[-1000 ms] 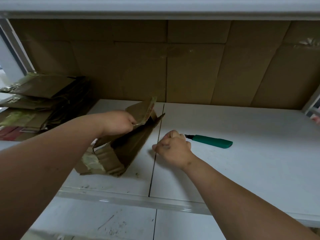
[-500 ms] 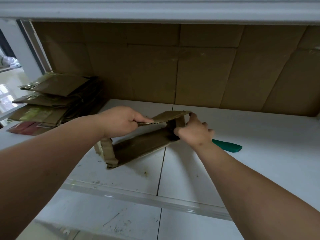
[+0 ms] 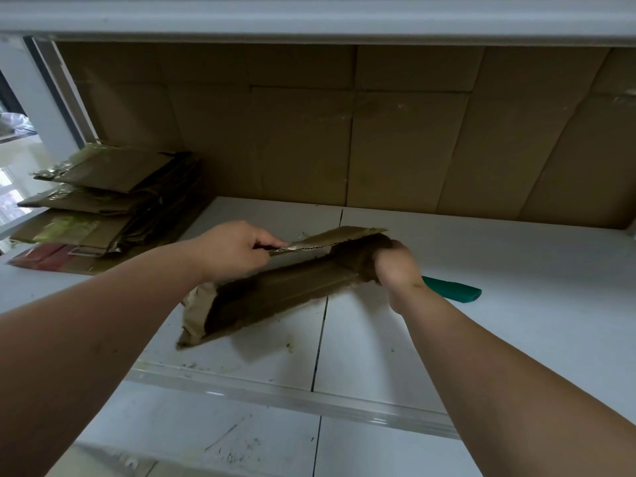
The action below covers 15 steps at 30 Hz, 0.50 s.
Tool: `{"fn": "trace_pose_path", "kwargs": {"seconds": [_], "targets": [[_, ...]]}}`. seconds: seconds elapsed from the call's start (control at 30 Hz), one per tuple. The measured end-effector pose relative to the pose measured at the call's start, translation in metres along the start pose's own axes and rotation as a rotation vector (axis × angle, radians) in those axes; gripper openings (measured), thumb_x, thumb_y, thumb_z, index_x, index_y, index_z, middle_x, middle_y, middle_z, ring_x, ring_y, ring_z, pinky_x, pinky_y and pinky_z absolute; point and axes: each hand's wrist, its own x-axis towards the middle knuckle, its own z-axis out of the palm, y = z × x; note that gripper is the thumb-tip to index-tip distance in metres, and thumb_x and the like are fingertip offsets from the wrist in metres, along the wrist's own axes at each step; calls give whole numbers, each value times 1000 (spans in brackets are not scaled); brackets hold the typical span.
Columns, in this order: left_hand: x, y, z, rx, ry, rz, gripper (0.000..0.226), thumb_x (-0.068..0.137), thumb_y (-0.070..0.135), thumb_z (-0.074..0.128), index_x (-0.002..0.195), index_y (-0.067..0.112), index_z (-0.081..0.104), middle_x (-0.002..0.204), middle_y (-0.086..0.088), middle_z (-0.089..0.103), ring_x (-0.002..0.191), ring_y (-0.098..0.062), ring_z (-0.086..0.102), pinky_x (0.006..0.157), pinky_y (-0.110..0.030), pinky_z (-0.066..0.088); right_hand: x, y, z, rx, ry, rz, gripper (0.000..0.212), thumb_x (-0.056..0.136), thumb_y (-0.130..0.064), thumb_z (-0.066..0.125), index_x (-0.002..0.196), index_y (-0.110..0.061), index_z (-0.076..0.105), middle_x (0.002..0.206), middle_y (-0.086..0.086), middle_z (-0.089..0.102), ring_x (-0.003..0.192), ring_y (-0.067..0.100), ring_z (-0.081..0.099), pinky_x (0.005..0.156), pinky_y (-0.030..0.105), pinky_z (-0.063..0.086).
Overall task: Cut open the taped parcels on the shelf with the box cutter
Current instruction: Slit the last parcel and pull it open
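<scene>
Near the shelf's (image 3: 516, 339) front edge, the left hand (image 3: 234, 251) pinches the parcel's (image 3: 275, 297) flap, the right hand (image 3: 395, 266) grips its far end, and the box cutter (image 3: 454, 292) lies just behind the right wrist.

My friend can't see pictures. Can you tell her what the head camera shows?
Two bare hands pull open a long cardboard parcel on a white shelf: the left hand pinches its top flap, the right hand grips its far end. A green box cutter lies behind the right wrist, and flattened parcels are stacked at left.
</scene>
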Motion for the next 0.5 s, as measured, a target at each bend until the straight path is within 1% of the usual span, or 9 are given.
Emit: {"fn": "trace_pose_path", "kwargs": {"seconds": [0.07, 0.13, 0.17, 0.2, 0.23, 0.3, 0.37, 0.43, 0.5], "targets": [[5, -11, 4, 63, -25, -18, 38, 101, 30, 46, 135, 47, 50, 144, 9, 49, 122, -14, 52, 106, -33, 39, -2, 0, -2, 273, 12, 132, 16, 97, -8, 41, 105, -14, 53, 109, 19, 66, 93, 32, 69, 86, 45, 58], [11, -23, 13, 184, -80, -47, 46, 101, 49, 40, 146, 48, 33, 157, 7, 32, 140, -19, 34, 113, -34, 26, -6, 5, -2, 411, -18, 198, 20, 98, -6, 37, 101, -18, 53, 98, 15, 71, 84, 32, 73, 74, 42, 61], [13, -29, 19, 229, -99, -78, 54, 98, 57, 37, 150, 48, 24, 160, 5, 24, 144, -22, 28, 115, -37, 23, -10, 8, -2, 435, -47, 205, 24, 97, -4, 35, 103, -17, 54, 94, 15, 73, 82, 32, 74, 67, 39, 60], [15, -34, 24, 251, -98, -116, 59, 97, 61, 37, 151, 48, 17, 162, 4, 18, 145, -24, 25, 117, -39, 21, -13, 10, -2, 449, -85, 205, 27, 97, -2, 33, 105, -16, 56, 92, 16, 74, 81, 32, 74, 66, 40, 59], [16, -39, 28, 256, -74, -149, 63, 96, 61, 39, 152, 47, 14, 162, 2, 16, 145, -27, 24, 118, -42, 23, -16, 14, -2, 454, -128, 206, 30, 96, 1, 32, 106, -14, 56, 92, 17, 75, 81, 34, 74, 70, 43, 60], [14, -47, 37, 274, -6, -172, 67, 96, 50, 50, 153, 42, 15, 160, -2, 22, 140, -28, 32, 116, -41, 30, -20, 20, -4, 459, -189, 238, 33, 94, 3, 31, 110, -15, 53, 98, 20, 73, 85, 37, 73, 80, 51, 60], [11, -51, 45, 351, -21, -156, 71, 95, 30, 56, 153, 39, 17, 155, -3, 29, 133, -26, 37, 111, -39, 36, -20, 24, -5, 477, -220, 301, 34, 93, 3, 31, 114, -13, 53, 102, 22, 72, 89, 38, 73, 87, 54, 57], [7, -53, 52, 411, -77, -164, 75, 93, 14, 52, 153, 40, 15, 156, -2, 28, 134, -27, 35, 111, -38, 36, -21, 28, -5, 492, -215, 362, 34, 90, 2, 30, 110, -8, 56, 101, 21, 73, 92, 37, 72, 91, 53, 54], [6, -57, 56, 395, -135, -162, 76, 94, 10, 50, 154, 41, 13, 159, -1, 21, 136, -26, 36, 111, -36, 33, -20, 31, -8, 527, -178, 386, 33, 85, -5, 32, 105, -7, 58, 104, 20, 72, 97, 36, 70, 92, 49, 52]]}}
